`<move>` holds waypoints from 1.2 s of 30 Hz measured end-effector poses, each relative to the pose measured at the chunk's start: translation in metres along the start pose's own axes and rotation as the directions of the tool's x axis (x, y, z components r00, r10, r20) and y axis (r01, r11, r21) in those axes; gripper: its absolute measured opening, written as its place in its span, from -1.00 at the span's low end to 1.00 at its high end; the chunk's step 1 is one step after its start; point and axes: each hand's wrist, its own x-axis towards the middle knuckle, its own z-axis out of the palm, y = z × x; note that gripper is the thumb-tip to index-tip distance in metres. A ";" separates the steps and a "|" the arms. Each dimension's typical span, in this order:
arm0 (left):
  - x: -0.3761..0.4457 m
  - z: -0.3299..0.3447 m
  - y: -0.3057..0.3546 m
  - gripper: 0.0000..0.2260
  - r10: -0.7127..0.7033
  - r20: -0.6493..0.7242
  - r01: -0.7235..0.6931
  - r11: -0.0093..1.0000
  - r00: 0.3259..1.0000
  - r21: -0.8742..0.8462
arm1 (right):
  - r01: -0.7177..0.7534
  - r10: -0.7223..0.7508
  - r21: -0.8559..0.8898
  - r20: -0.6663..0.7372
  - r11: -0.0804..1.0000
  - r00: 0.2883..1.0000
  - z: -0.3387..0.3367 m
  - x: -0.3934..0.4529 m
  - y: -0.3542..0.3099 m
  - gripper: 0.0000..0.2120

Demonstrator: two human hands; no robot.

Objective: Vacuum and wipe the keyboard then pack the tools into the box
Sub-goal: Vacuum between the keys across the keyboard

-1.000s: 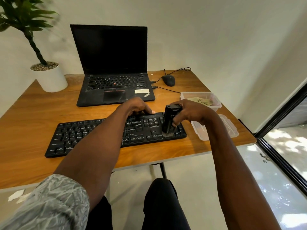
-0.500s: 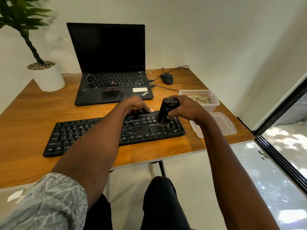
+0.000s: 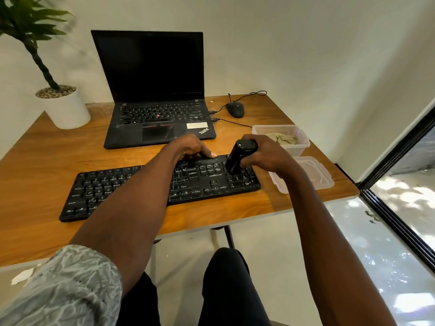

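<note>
My right hand (image 3: 263, 156) grips the small black cylindrical vacuum (image 3: 240, 158), nozzle down on the right keys of the flat black keyboard (image 3: 131, 191) on the wooden worktop (image 3: 47, 161). My left hand (image 3: 188, 149) presses its far edge with relaxed fingers, I think to stop sliding.

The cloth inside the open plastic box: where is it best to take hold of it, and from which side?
Probably pinch a raised fold of the cloth from straight above: it lies crumpled inside the box, whose walls block the sides, and the top is open.

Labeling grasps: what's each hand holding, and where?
Right hand grips the handheld vacuum around its upper body. Left hand holds nothing; it rests on the keyboard.
</note>
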 end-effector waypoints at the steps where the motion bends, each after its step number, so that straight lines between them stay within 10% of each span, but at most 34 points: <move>1: 0.000 0.000 0.001 -0.84 0.001 0.001 -0.001 1.000 1.000 0.001 | -0.032 0.031 0.015 0.069 0.999 0.997 -0.004 -0.003 0.001 -0.75; 4: 0.000 -0.001 0.001 -0.84 -0.006 -0.002 0.006 1.000 1.000 0.007 | -0.105 0.099 0.026 0.161 0.994 0.982 -0.012 -0.006 0.001 -0.68; 10: 0.000 0.000 0.000 -0.88 0.002 -0.007 -0.002 1.000 1.000 0.020 | 0.007 -0.004 0.031 -0.122 0.999 0.993 0.006 0.008 -0.004 -0.70; 15: 0.000 -0.001 -0.001 -0.75 -0.020 0.004 0.020 1.000 1.000 0.016 | -0.106 0.103 0.006 0.169 0.994 0.980 -0.014 -0.003 0.001 -0.71; 21: -0.001 -0.002 0.000 -0.72 -0.021 0.018 0.021 1.000 1.000 -0.005 | 0.021 -0.028 -0.062 -0.122 0.998 0.992 0.005 0.012 -0.008 -0.73; 27: -0.001 -0.002 0.002 -0.84 -0.032 0.021 0.032 0.999 0.999 0.016 | -0.099 0.109 -0.069 0.146 0.993 0.983 -0.021 0.000 0.000 -0.72; 33: 0.001 -0.001 0.004 -0.87 -0.036 0.002 0.036 0.999 0.999 0.007 | -0.022 0.014 -0.074 -0.114 0.997 0.993 -0.004 0.007 -0.007 -0.69; 36: 0.001 0.001 0.003 -0.87 -0.042 -0.006 0.042 0.999 0.999 0.001 | -0.049 0.049 -0.056 -0.004 0.997 0.999 -0.012 0.000 0.000 -0.73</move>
